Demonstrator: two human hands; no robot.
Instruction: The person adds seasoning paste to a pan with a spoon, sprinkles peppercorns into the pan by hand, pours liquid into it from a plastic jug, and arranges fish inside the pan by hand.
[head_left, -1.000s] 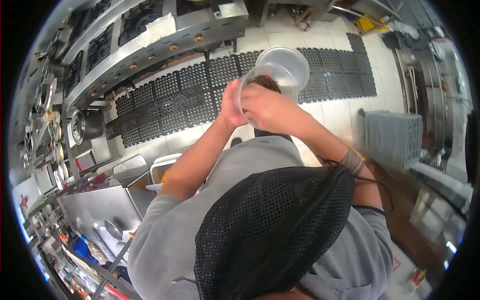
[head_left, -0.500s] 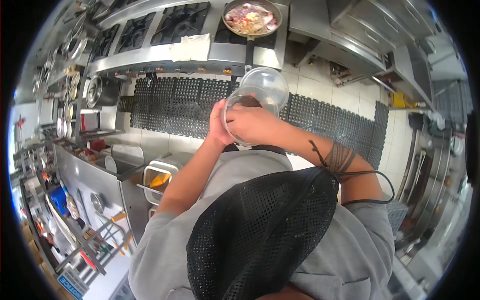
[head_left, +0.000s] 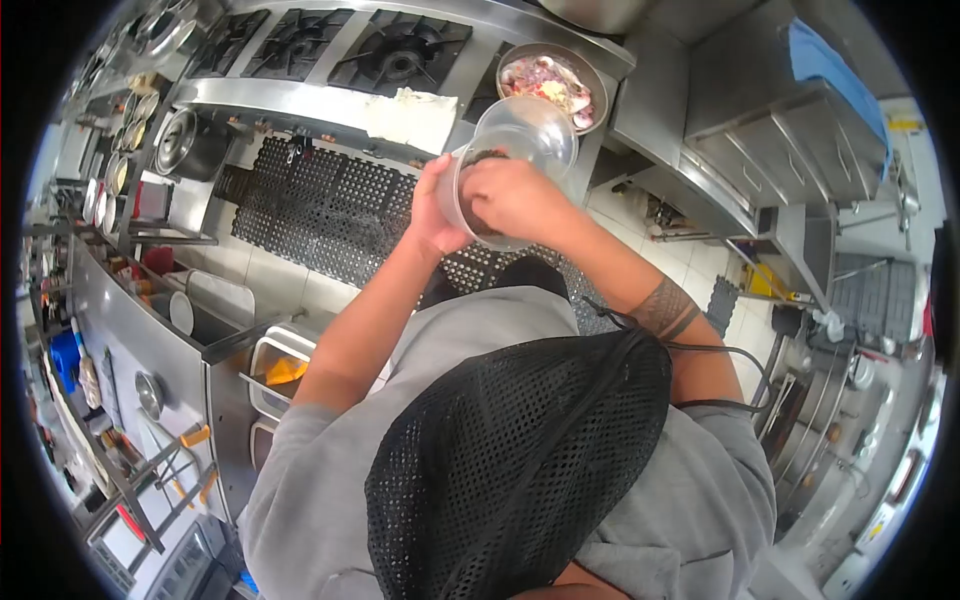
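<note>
My left hand (head_left: 437, 208) is wrapped around the side of a clear plastic tub (head_left: 458, 207). Dark brown, crumbly-looking contents (head_left: 484, 157) show inside it. My right hand (head_left: 515, 200) reaches over the rim, its fingers bent together in the tub; whatever they pinch is hidden. Just beyond sits another clear round plastic piece (head_left: 540, 128), a lid or a second tub; I cannot tell which. Past it, a frying pan (head_left: 598, 92) on the stove contains pale and purplish pieces with a yellowish heap (head_left: 553, 91).
Gas burners (head_left: 400, 58) line the stove, with a white cloth (head_left: 412, 117) over its front edge. Black perforated mats (head_left: 320, 205) cover the floor. Steel drawers (head_left: 790, 150) stand to the right. A steel counter (head_left: 170, 330) and a white bin (head_left: 285, 370) are on my left.
The view has turned, so the stove and pan appear farther right. My hands and the tub have come up closer to the pan, and my right fingers remain inside the tub.
</note>
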